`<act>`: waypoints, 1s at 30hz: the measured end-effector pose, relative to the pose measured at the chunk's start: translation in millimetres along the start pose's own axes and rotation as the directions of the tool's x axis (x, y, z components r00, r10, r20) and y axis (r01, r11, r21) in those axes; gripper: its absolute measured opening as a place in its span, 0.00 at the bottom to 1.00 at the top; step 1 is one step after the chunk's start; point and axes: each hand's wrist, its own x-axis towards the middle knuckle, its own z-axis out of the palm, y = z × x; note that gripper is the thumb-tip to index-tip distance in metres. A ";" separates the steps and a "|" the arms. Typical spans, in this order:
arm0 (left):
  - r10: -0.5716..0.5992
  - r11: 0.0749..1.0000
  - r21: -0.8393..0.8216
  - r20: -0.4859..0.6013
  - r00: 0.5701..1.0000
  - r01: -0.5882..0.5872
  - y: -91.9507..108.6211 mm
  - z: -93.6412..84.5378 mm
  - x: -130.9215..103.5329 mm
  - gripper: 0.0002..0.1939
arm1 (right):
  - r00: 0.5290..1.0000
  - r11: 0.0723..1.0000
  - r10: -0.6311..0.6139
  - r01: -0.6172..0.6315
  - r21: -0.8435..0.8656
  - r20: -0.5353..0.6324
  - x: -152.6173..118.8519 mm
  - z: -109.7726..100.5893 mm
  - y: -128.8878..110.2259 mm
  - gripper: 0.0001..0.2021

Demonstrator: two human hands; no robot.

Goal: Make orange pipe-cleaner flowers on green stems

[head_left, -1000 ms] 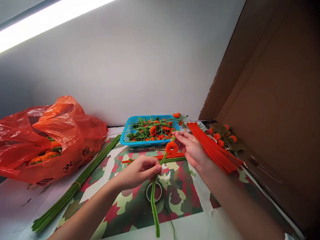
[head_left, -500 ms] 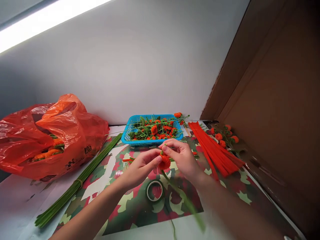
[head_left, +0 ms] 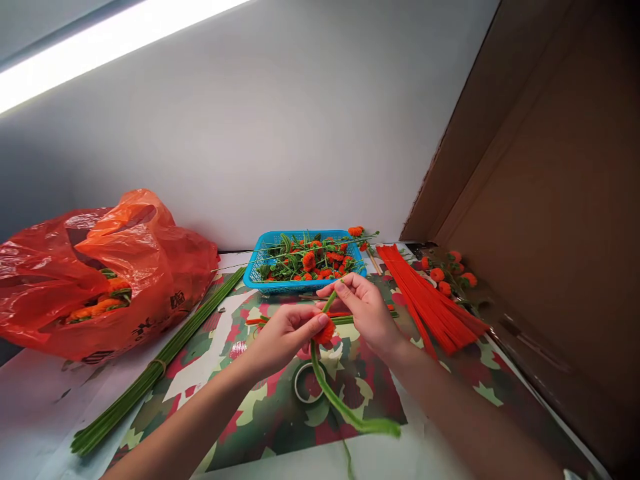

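My left hand (head_left: 295, 333) pinches a small fuzzy orange flower (head_left: 325, 331) between thumb and fingers. My right hand (head_left: 363, 307), just above and to the right, has its thumb and fingertips closed on the upper end of a fuzzy green stem (head_left: 329, 303) that rises from the flower. A longer green strip (head_left: 345, 408) hangs in a curve below the flower, its free end pointing right. Under the hands, a roll of dark green tape (head_left: 309, 383) lies on the camouflage-patterned mat (head_left: 280, 427).
Behind the hands stands a blue basket (head_left: 305, 287) of orange flowers. An orange plastic bag (head_left: 165, 267) and a green stem bundle (head_left: 135, 387) lie left. Red-orange strips (head_left: 430, 297), more flowers (head_left: 445, 288) and a cardboard panel (head_left: 540, 167) are on the right.
My right hand has drawn slightly away from the flower, and more green stem shows between the hands. The flower has shifted a little left; the hanging strip now curves further out below.
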 end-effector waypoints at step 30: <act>0.011 0.981 -0.195 -0.015 1.000 -0.014 -6.3 -1.5 3.2 0.20 | 0.996 0.997 0.036 -0.030 -0.070 0.083 -1.2 -0.9 -0.2 0.11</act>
